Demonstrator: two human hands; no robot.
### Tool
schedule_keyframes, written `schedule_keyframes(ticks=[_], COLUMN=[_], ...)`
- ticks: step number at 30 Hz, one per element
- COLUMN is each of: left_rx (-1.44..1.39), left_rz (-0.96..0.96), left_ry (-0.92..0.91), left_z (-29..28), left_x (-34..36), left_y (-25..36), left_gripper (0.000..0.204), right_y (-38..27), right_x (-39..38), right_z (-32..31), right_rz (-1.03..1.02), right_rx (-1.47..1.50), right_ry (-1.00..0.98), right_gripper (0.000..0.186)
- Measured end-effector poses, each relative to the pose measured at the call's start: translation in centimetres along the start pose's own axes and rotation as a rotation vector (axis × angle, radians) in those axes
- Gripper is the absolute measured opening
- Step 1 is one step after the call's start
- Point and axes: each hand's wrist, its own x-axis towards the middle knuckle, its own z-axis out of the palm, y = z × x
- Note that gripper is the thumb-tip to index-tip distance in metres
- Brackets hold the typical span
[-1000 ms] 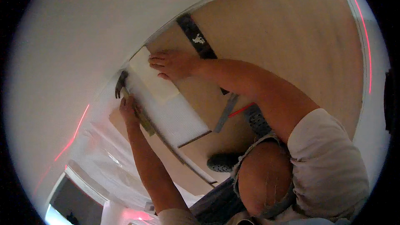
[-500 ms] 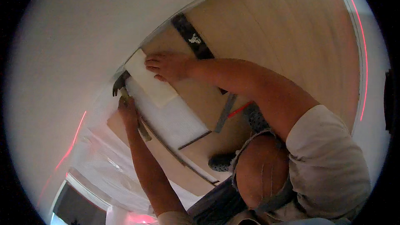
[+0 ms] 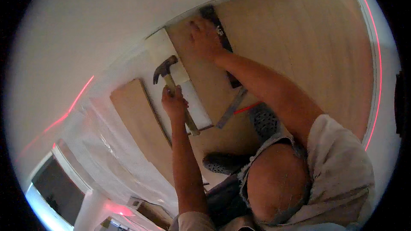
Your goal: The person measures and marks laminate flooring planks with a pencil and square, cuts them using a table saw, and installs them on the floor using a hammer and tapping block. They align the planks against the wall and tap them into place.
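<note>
My left hand [image 3: 174, 102] is wrapped round the handle of a claw hammer [image 3: 166, 69], whose dark head is over a pale cream board piece [image 3: 159, 42]. That piece lies by the wall, along the edge of the laid wood-look floorboards [image 3: 276, 30]. On these boards, my right hand [image 3: 206, 38] rests with its fingers apart, beside a long black bar [image 3: 209, 13] with whitish smears. White underlay [image 3: 198, 108] shows below the cream piece. Left of the hammer is a loose floor plank [image 3: 135, 102].
A grey metal straightedge [image 3: 231, 108] and a red pencil-like stick [image 3: 247, 108] lie near my dark perforated shoes [image 3: 263, 119]. Crinkled clear sheeting [image 3: 107, 139] covers the floor at left. The white wall [image 3: 94, 30] borders the boards; red laser lines cross the walls.
My right hand has left the cream piece and moved onto the boards by the black bar. My left hand has brought the hammer right, from the wall edge to over the cream piece.
</note>
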Motion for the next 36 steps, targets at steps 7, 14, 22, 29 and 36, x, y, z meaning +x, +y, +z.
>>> schedule_keyframes(ticks=[7, 14, 22, 29, 36], left_rx=[-0.085, 0.106, 0.101, 0.208, 0.472], left_rz=[0.002, 0.028, 0.206, 0.338, 0.553], left_ry=[-0.162, -0.220, -0.227, -0.176, -0.364], left_z=[3.6, 4.6, 8.2, 10.8, 12.0], left_x=[-5.3, -7.4, -6.8, -9.1, -9.9], left_y=[-1.9, -0.5, -5.2, -0.5, -0.8], left_gripper=[0.027, 0.042, 0.050, 0.054, 0.039], right_y=[5.8, 8.4, 11.1, 1.1, 4.9], right_x=[0.7, 0.3, -2.4, -13.0, -13.4], right_z=[-3.7, -3.5, -7.9, -12.4, -11.9], right_rz=[0.373, 0.479, 0.359, 0.580, 0.688], right_rx=[-0.196, -0.273, -0.246, 0.473, 0.518], right_ry=[-0.115, 0.109, 0.190, -0.385, -0.365], right_gripper=[0.065, 0.068, 0.054, 0.055, 0.049])
